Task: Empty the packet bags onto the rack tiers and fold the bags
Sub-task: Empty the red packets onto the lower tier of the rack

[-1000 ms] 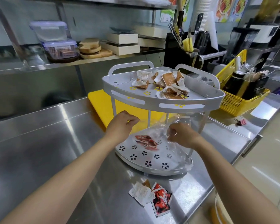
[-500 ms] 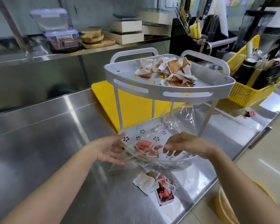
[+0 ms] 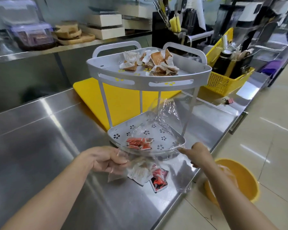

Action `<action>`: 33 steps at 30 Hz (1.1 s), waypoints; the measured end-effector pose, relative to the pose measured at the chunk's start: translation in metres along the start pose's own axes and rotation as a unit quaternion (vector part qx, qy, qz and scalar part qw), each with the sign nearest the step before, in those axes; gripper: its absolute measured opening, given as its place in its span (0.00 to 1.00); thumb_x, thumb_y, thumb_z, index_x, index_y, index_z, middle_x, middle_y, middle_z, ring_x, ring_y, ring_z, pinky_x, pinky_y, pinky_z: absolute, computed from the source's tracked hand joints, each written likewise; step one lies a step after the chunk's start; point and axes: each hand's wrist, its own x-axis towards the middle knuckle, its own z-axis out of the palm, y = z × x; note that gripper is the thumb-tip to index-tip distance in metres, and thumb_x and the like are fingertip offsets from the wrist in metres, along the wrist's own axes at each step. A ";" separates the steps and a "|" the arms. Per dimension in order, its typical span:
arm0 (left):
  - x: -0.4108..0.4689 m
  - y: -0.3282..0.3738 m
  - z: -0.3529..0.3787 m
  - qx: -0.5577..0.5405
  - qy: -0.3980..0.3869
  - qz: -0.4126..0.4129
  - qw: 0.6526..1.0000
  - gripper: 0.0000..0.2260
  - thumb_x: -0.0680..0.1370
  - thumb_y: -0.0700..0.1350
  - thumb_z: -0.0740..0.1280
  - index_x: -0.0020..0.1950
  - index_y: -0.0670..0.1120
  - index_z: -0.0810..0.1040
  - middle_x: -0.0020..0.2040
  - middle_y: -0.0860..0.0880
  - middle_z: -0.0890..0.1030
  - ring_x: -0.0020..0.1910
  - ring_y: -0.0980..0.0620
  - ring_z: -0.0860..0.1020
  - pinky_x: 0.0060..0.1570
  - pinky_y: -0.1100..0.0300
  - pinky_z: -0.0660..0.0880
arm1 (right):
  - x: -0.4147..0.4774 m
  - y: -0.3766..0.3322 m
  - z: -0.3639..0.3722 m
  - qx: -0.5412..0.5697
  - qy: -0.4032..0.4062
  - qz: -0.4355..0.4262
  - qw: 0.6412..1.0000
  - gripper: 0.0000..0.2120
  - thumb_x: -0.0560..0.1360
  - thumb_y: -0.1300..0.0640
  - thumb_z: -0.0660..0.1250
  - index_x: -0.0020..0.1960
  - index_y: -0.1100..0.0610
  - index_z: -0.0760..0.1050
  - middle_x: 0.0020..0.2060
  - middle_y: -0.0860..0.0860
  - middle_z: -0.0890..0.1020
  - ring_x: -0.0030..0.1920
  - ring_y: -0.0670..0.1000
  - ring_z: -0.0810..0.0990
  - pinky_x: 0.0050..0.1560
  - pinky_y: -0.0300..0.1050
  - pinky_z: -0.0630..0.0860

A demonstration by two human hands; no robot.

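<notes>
Over the steel counter (image 3: pixel 40 130), both hands (image 3: pixel 105 159) stretch a clear bag (image 3: pixel 165 117).

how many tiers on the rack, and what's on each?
2. Top tier holds a pile of brown-and-white packets. Bottom tier holds red packets, partly under the clear bag; more may be hidden.

We see two bare forearms entering from the lower edge of the view, each without sleeve, glove, watch or bracelet. Our left hand (image 3: pixel 105 159) shows short, unpainted nails and no rings. Our right hand (image 3: pixel 199 156) is likewise uncovered; motion blur prevents us from resolving finer detail.
</notes>
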 end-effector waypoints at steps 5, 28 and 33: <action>0.006 0.002 0.015 -0.058 0.092 0.034 0.993 0.18 0.69 0.51 0.73 0.53 0.41 0.78 0.54 0.40 0.82 0.51 0.41 0.81 0.46 0.45 0.79 | -0.004 0.011 0.009 0.324 -0.144 0.127 0.926 0.05 0.72 0.60 0.69 0.41 0.62 0.76 0.29 0.53 0.75 0.22 0.47 0.68 0.18 0.35 0.63; -0.048 -0.008 -0.018 0.112 0.035 0.028 0.993 0.31 0.63 0.32 0.75 0.63 0.38 0.69 0.43 0.42 0.84 0.34 0.48 0.84 0.28 0.58 0.79 | -0.038 -0.006 0.012 0.392 -0.240 0.009 0.888 0.13 0.70 0.51 0.70 0.44 0.62 0.80 0.33 0.53 0.78 0.32 0.49 0.71 0.41 0.44 0.65; -0.031 -0.020 -0.028 0.036 0.081 0.032 0.996 0.35 0.53 0.53 0.81 0.55 0.44 0.74 0.54 0.41 0.81 0.50 0.43 0.81 0.43 0.48 0.80 | -0.029 -0.010 0.014 0.343 -0.208 0.033 0.915 0.11 0.76 0.58 0.62 0.48 0.66 0.76 0.35 0.55 0.80 0.33 0.50 0.76 0.34 0.40 0.73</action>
